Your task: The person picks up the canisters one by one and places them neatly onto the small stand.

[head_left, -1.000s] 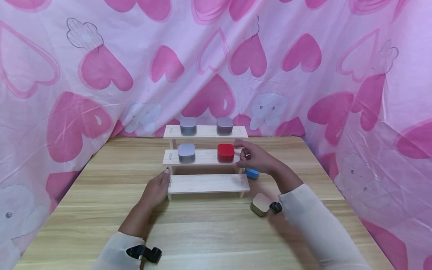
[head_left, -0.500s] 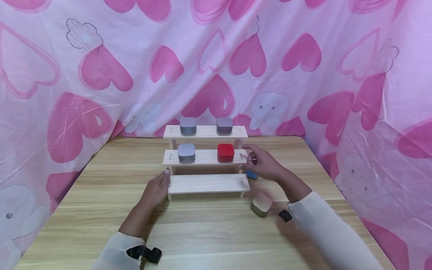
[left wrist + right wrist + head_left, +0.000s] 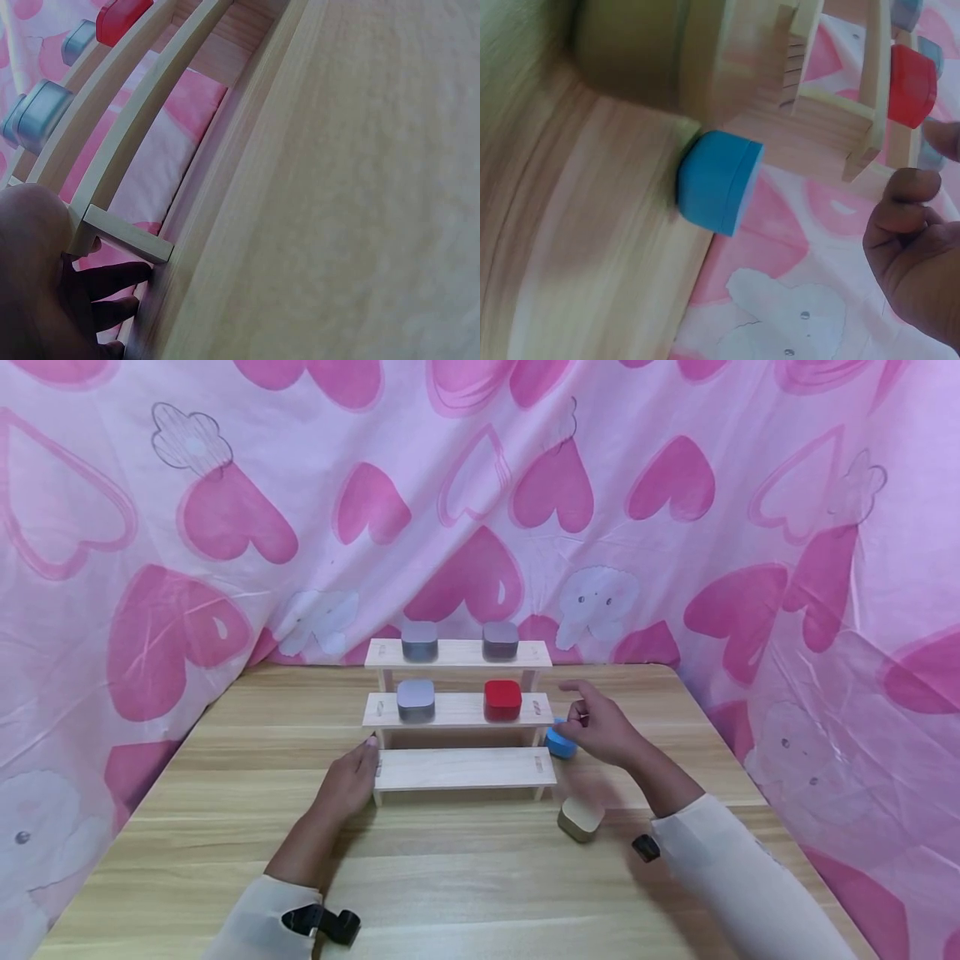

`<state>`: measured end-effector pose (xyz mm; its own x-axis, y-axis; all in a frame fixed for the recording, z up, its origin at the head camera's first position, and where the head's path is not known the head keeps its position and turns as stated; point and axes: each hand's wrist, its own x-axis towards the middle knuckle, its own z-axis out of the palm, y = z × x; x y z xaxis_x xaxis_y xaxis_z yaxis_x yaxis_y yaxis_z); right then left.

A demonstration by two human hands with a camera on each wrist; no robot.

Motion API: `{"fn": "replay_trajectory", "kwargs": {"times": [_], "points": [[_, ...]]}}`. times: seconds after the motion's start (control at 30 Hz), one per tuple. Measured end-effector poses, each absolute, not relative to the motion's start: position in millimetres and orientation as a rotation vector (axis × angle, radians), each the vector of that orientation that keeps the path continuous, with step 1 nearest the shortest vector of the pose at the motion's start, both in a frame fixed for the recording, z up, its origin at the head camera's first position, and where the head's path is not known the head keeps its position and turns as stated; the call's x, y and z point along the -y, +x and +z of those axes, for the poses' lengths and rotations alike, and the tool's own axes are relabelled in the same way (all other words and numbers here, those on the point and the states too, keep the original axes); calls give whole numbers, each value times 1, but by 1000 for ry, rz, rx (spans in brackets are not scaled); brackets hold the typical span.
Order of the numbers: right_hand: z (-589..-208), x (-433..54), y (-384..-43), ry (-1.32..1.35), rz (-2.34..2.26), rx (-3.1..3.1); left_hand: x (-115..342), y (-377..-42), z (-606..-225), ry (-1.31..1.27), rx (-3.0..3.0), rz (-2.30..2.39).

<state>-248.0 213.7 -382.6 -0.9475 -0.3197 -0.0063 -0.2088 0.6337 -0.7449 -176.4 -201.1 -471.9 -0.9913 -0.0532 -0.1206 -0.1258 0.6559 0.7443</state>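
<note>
On my feed I saw that the right hand (image 3: 600,727) had drawn back from the red box (image 3: 502,701), which stayed at the right of the middle step (image 3: 459,710). Its fingers were released, loosely bent around nothing. The blue box (image 3: 561,745) on the tabletop (image 3: 450,877) showed more fully than half a second earlier. The left hand (image 3: 347,782) had barely shifted, its fingers outstretched, touching the bottom step's (image 3: 461,768) left end.

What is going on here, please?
A person's left hand touches the left end of the rack. The right hand holds nothing and is near the blue box, apart from it. On the rack's middle shelf stand a grey box and the red box, on its top shelf two grey boxes. The beige box is on the table.
</note>
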Motion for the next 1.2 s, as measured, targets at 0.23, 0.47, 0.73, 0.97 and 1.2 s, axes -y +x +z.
{"fn": "replay_trajectory", "kwargs": {"times": [0.23, 0.47, 0.73, 0.97, 1.2], "points": [[-389, -223, -253, -309, -1217, -2725, 201, -177, -472, -147, -2785, 1242], [-398, -232, -261, -262, -1207, -2707, 203, -179, -477, -134, -2818, 1252], [-404, -234, -266, -106, -978, -2671, 206, -185, -483, -144, -2809, 1237], [-415, -238, -268, -113, -842, -2578, 209, -189, -489, -152, -2813, 1263], [-424, -240, -272, -132, -820, -2540, 205, -184, -482, -163, -2803, 1264]]}}
